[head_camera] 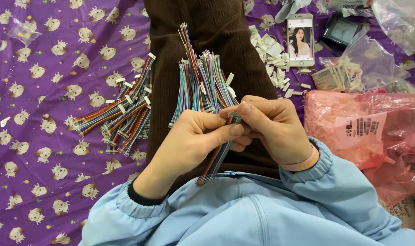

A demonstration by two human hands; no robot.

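Hands over lap: left hand (189,136) clasps loose wire bundle (203,82), right hand (271,125) pinches connector (234,115) onto one ribbon, probably. Finished cables (121,111) piled on purple cloth (43,136); most of bundle left.

Two hands (189,141) (273,130), one phone (301,38), one pink bag (353,127).

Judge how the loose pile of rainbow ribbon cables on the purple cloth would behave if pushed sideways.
The ribbon cables look thin and flat, so probably light and floppy. Lying loose and crisscrossed, they would likely slide apart rather than move together. Their small white connectors might snag neighbouring strands.
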